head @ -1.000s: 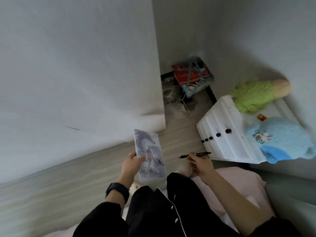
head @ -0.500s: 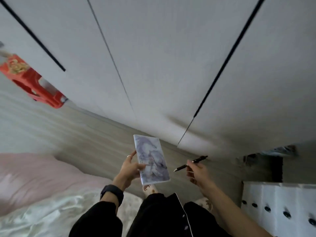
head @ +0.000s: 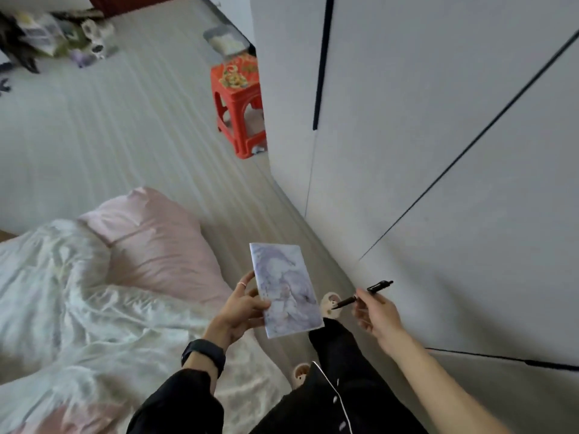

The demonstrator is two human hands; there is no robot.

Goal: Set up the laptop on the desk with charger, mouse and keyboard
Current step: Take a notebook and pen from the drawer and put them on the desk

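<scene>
My left hand (head: 239, 311) holds a thin notebook (head: 286, 289) with a pale marbled cover, gripped at its left edge and tilted up in front of me. My right hand (head: 376, 313) pinches a black pen (head: 363, 294) that points down and left toward the notebook. Both hands hover above the floor between the bed and the wardrobe. No laptop, charger, mouse, keyboard or desk is in view.
A bed with a pink pillow (head: 150, 242) and a white crumpled quilt (head: 62, 302) fills the left. White wardrobe doors (head: 438, 151) stand on the right. A red plastic stool (head: 239, 104) sits by the wardrobe corner. Clutter (head: 53, 36) lies at the far left of the striped floor.
The view has swung left from the white drawer unit and plush toys across the wardrobe to the bed, stool and open floor. The notebook and pen stay in my hands.
</scene>
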